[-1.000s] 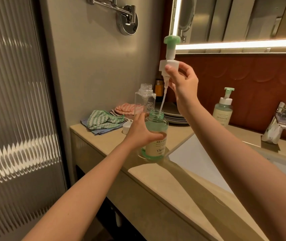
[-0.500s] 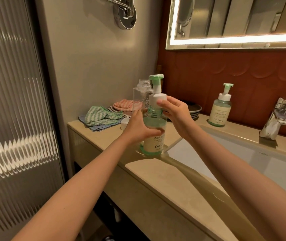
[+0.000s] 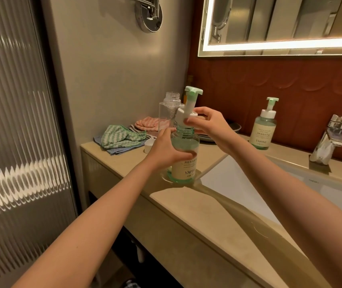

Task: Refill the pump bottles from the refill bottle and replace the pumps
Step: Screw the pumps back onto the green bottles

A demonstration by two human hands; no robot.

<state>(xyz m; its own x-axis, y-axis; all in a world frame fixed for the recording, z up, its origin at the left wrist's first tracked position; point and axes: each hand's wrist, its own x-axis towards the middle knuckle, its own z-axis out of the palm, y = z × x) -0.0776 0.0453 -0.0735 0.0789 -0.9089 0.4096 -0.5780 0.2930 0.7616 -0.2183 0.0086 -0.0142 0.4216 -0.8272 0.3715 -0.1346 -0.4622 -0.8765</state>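
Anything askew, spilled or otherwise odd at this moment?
Yes: the pump sits tilted to the left on the neck of the front bottle, not yet seated square, gripped by the right hand while the left hand steadies the bottle. No spill is visible on the counter.

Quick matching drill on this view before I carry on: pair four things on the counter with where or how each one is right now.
Things:
1. pump
2. clear bottle
3. second pump bottle
4. green cloth

States:
A. standing near the tap, pump on
B. lying crumpled by the wall
C. open, no cap, behind the held bottle
D. tilted on the bottle's neck, in the right hand

Pairs: 1-D, 2-C, 3-A, 4-B
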